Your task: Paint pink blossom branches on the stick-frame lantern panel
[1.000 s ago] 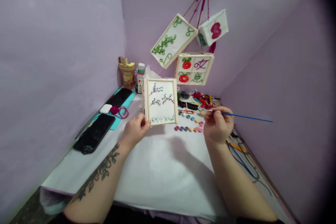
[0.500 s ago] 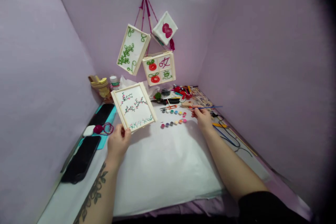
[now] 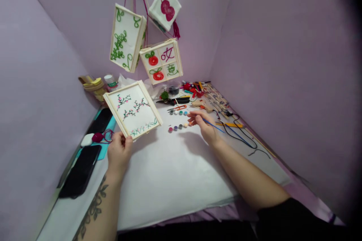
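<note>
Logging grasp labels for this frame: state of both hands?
Left hand: closed on the painted frame.
Right hand: closed on the blue brush.

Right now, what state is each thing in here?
Frame, tilted, painted, in the left hand
Brush, gripped in the right hand
Paints, two rows, too small to tell if open
Near phone, flat, screen dark
Far phone, flat, screen dark
Bottle, capped
Yarn, balled, strand loose
Hanging boxes, hung from cords

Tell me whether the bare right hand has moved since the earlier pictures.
Yes. The right hand has moved left, from beside the small round colourful paint pots to where it hides some of them.
</note>
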The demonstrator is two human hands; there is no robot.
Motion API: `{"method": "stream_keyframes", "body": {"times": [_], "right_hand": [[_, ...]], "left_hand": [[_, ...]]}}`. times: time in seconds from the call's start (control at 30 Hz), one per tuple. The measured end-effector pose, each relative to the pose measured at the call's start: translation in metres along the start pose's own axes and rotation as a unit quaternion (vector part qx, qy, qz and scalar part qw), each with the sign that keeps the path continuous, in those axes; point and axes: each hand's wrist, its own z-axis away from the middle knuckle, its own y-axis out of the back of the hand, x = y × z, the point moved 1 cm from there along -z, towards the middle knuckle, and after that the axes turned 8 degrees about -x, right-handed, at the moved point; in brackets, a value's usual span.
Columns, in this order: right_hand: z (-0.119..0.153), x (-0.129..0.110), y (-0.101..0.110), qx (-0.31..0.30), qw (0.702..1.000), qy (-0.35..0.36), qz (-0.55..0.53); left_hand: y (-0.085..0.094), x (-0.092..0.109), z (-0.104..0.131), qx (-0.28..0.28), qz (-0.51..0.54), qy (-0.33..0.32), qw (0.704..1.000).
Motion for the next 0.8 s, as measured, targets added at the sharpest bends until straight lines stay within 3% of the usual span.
{"method": "stream_keyframes", "body": {"times": [0.07,0.13,0.27,0.37,0.53,0.67,0.8], "right_hand": [[0.008,-0.002,-0.018,-0.022,0.999,0.004,0.046],[0.010,-0.005,-0.038,-0.043,0.986,-0.017,0.163],[0.002,-0.018,-0.078,-0.117,0.896,-0.053,0.424],[-0.004,-0.026,-0.102,-0.136,0.856,-0.082,0.492],[0.004,-0.023,-0.123,-0.100,0.857,-0.168,0.476],[0.012,-0.014,-0.135,-0.074,0.872,-0.101,0.474],[0.017,-0.008,-0.143,-0.050,0.844,-0.039,0.532]], "left_hand": [[0.000,-0.001,0.000,0.009,0.002,-0.002,1.000],[-0.001,-0.001,0.000,0.012,0.012,-0.006,1.000],[-0.002,-0.002,0.000,0.005,0.017,-0.010,1.000],[-0.002,-0.002,0.000,0.011,0.006,-0.016,1.000],[-0.004,-0.002,0.002,0.011,0.011,-0.017,1.000],[-0.005,-0.002,0.003,0.012,0.006,-0.031,0.999],[-0.007,-0.002,0.004,0.012,0.005,-0.031,0.999]]}}
